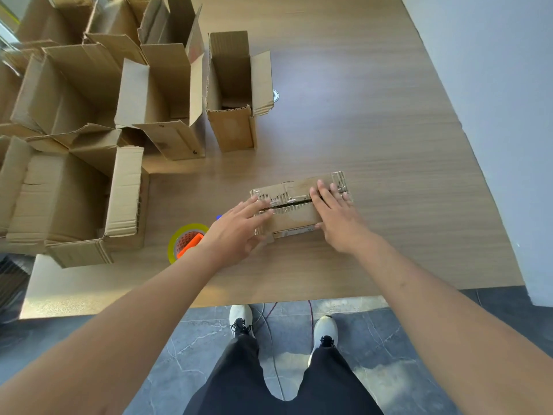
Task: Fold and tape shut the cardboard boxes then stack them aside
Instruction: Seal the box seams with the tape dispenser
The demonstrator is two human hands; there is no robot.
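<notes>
A small worn cardboard box lies on the wooden table, its top flaps folded down with a dark gap along the seam. My left hand presses flat on the left end of its top. My right hand lies with straight fingers over the right end, thumb at the front edge. A roll of yellowish tape on an orange dispenser sits just left of my left wrist. Several open boxes stand at the left, and a narrow open one stands apart behind.
A large open box sits near the table's front-left corner. A grey wall borders the table on the right. My feet and some cables are on the dark tiled floor below the front edge.
</notes>
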